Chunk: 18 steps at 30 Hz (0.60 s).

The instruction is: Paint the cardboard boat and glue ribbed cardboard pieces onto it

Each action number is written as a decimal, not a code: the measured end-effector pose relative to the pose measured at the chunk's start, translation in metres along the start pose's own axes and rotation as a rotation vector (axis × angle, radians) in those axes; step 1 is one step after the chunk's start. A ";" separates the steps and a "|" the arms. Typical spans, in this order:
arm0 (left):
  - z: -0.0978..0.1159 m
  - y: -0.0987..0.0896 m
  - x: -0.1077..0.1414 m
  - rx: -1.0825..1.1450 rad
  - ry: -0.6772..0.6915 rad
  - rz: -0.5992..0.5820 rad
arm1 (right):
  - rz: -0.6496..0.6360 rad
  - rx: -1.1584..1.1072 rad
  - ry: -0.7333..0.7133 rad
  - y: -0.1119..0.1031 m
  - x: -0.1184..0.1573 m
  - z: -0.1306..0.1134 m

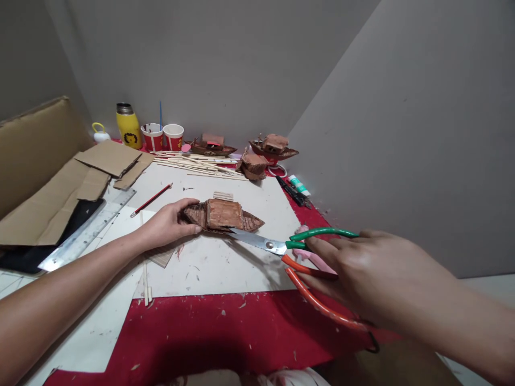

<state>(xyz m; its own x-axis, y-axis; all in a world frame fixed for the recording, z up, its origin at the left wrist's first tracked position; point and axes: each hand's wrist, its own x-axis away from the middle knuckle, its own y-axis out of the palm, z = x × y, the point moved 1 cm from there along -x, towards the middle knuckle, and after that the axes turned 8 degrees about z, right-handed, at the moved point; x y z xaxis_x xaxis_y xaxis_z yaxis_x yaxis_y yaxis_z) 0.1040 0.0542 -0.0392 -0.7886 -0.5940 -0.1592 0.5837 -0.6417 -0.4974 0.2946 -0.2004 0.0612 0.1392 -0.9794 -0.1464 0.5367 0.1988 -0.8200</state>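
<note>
A small brown model boat [225, 214] with a boxy cabin lies over the white sheet [241, 273]. My left hand [177, 222] grips its left end between thumb and fingers. My right hand [358, 262] holds scissors [276, 246] by their green and orange handles. The scissor blades point left, and their tips are at the near side of the cabin. Just behind the cabin lies a small piece of joined light sticks [222, 196].
Cardboard pieces [108, 157] and a metal ruler [88, 230] are at the left. Behind stand a yellow bottle [129, 127], paper cups [173, 138], thin sticks [201, 165] and several model boats [276, 146]. A red pencil [151, 200] lies behind my left hand.
</note>
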 end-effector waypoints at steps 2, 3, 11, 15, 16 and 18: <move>-0.001 0.000 0.000 0.002 -0.003 0.002 | -0.024 -0.008 0.005 0.003 0.002 0.001; -0.002 0.000 0.000 0.003 -0.004 0.001 | -0.034 -0.007 0.006 0.004 0.003 0.002; -0.003 0.000 -0.001 -0.016 0.002 0.001 | -0.021 -0.039 -0.026 0.021 0.008 0.009; -0.003 0.000 -0.001 -0.017 0.002 -0.007 | 0.017 -0.041 -0.063 0.025 0.010 0.010; -0.003 0.000 -0.001 -0.017 0.000 -0.009 | 0.027 -0.036 -0.068 0.025 0.010 0.011; -0.003 0.000 -0.001 -0.016 -0.006 -0.013 | 0.037 -0.034 -0.069 0.023 0.009 0.011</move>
<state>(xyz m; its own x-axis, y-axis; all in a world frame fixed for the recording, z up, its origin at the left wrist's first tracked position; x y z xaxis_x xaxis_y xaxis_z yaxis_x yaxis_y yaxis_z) 0.1042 0.0560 -0.0422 -0.7947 -0.5887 -0.1479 0.5707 -0.6415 -0.5127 0.3176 -0.2045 0.0473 0.2157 -0.9665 -0.1392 0.5021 0.2320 -0.8331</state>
